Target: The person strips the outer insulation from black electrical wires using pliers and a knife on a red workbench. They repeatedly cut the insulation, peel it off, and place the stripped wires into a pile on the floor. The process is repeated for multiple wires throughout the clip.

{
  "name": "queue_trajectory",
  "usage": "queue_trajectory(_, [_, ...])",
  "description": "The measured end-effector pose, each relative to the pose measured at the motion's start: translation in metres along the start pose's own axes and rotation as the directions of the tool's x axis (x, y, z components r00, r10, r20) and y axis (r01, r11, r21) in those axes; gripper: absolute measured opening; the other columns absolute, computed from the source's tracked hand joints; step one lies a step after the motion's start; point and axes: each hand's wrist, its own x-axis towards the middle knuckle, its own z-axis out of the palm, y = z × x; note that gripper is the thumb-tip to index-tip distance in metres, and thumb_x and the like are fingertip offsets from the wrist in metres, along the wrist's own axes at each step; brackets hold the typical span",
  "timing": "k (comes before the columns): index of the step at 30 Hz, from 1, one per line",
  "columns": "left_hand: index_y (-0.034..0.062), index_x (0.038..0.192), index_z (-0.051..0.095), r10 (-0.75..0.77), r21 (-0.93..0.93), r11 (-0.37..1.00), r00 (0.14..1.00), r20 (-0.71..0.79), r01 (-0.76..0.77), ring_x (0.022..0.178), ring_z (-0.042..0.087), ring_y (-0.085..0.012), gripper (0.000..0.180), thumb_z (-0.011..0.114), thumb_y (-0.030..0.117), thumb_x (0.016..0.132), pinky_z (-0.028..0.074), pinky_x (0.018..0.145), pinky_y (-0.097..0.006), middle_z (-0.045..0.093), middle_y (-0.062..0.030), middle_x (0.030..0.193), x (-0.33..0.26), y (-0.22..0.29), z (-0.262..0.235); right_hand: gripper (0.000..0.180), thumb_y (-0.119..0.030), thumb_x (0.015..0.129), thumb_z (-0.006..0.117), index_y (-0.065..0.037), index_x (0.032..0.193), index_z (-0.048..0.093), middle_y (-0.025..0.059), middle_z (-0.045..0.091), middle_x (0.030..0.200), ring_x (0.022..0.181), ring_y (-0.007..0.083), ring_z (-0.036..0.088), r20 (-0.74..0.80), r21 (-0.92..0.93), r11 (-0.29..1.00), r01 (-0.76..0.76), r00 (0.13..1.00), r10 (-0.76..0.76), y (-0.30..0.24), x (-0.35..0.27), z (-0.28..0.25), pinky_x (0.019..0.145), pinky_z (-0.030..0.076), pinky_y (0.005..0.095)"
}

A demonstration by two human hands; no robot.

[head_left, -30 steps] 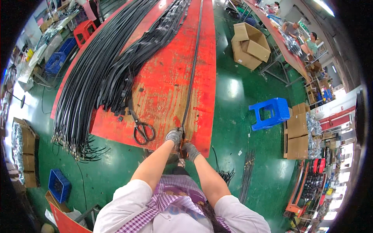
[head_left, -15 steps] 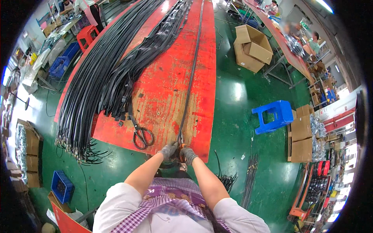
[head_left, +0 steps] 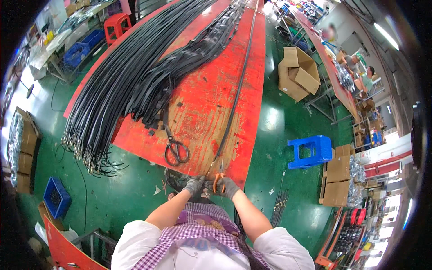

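Note:
My right hand (head_left: 228, 187), in a grey glove, is closed round a pair of orange-handled pliers (head_left: 219, 178), their jaws pointing away from me over the table edge. Close beside it, my gloved left hand (head_left: 195, 185) is closed at the near end of a long black cable (head_left: 234, 105). That cable runs up the right side of the red table (head_left: 189, 105); its thin, lighter end reaches down between my hands, and the fingers hide its tip. Left of my hands lie black-handled scissors (head_left: 176, 152), partly spread, with the blades pointing away.
A thick bundle of black cables (head_left: 110, 96) hangs over the table's left corner, beside a pile of flat black sleeving (head_left: 180, 67). On the green floor to the right stand a blue stool (head_left: 310, 152) and an open carton (head_left: 297, 74). A blue crate (head_left: 57, 198) sits lower left.
The view has shifted, so the table appears turned slightly. My right hand has moved a little away from the left, and the pliers now show clearly, jaws pointing away.

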Motion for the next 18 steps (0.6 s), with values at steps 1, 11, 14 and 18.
queue_trajectory(1, [0.0045,0.101,0.051,-0.029,-0.04,0.999,0.998,-0.055,0.027,0.085,0.051,-0.0134,0.03,0.039,0.025,0.083,0.04,0.075,-0.023,0.055,-0.0073,0.095,-0.008,0.0,0.0,0.014,-0.012,0.073,0.05,-0.012,0.086,0.049,0.0043,0.052,0.069,0.058,0.0181,0.052,0.001,-0.054,0.997,0.056,0.998,-0.056,0.004,-0.014,0.014,0.051,0.044,0.0311])
queue_trajectory(11, [0.0048,0.103,0.048,0.158,0.343,0.925,0.986,0.047,-0.164,0.079,0.053,-0.0189,0.029,0.042,0.022,0.082,0.04,0.073,-0.026,0.053,-0.0097,0.097,-0.059,-0.093,0.006,0.052,-0.042,0.06,0.061,-0.004,0.092,0.047,0.0204,0.051,0.096,0.09,0.0294,0.051,-0.056,-0.977,-0.094,-0.19,0.659,-0.75,-0.056,0.066,0.165,0.072,0.043,0.0341])
queue_trajectory(14, [0.0081,0.104,0.049,0.096,0.44,0.887,0.988,0.123,-0.141,0.085,0.053,-0.0247,0.031,0.041,0.027,0.081,0.04,0.077,-0.03,0.053,-0.0117,0.1,-0.094,-0.085,-0.022,0.055,-0.04,0.062,0.059,-0.002,0.099,0.046,0.0197,0.051,0.098,0.096,0.0324,0.046,0.334,-0.892,-0.418,-0.173,0.37,-0.867,-0.024,0.052,0.197,0.083,0.036,0.04])
queue_trajectory(18, [0.0101,0.101,0.052,0.013,0.325,0.942,0.98,0.198,-0.078,0.089,0.051,-0.0305,0.032,0.042,0.031,0.08,0.039,0.078,-0.032,0.055,-0.0143,0.096,-0.104,-0.108,-0.014,0.064,-0.037,0.067,0.054,-0.003,0.116,0.031,0.0234,0.037,0.113,0.108,0.0339,0.034,0.645,-0.723,-0.675,0.146,0.493,-0.584,0.04,0.059,0.206,0.091,0.024,0.0467])
